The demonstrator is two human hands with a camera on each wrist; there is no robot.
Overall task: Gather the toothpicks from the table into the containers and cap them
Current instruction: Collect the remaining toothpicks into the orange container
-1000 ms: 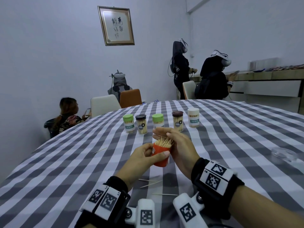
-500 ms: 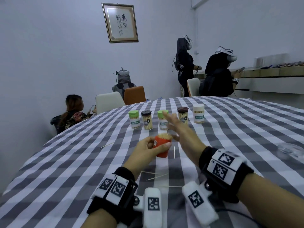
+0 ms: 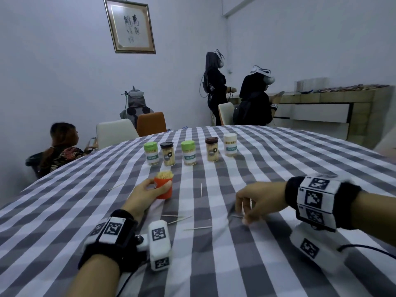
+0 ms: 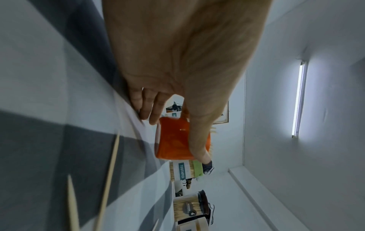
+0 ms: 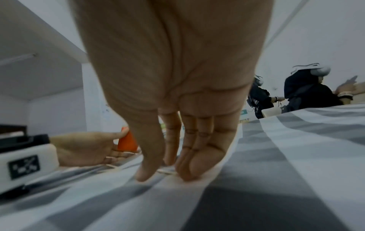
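Observation:
My left hand [image 3: 150, 190] grips an open orange container [image 3: 165, 188] packed with upright toothpicks, standing on the checked tablecloth [image 3: 278, 168]. In the left wrist view, thumb and fingers wrap the orange container [image 4: 177, 140]. My right hand [image 3: 243, 213] reaches down to the cloth on the right. Its thumb and fingertips [image 5: 185, 175] stand on either side of a lying toothpick [image 5: 165, 171], with a gap left. Loose toothpicks lie at the middle [image 3: 201, 190], near my left wrist [image 3: 179, 219] and far left [image 3: 114, 187].
A row of capped toothpick jars stands further back: green [image 3: 151, 153], black [image 3: 167, 153], green [image 3: 188, 152], brown [image 3: 212, 149], white [image 3: 230, 145]. Chairs [image 3: 151, 124] and several people are beyond the table's far edge. A counter [image 3: 321, 110] runs along the right wall.
My right hand left the top of the orange container, swung right and came down onto the cloth. My left hand kept its hold on the container.

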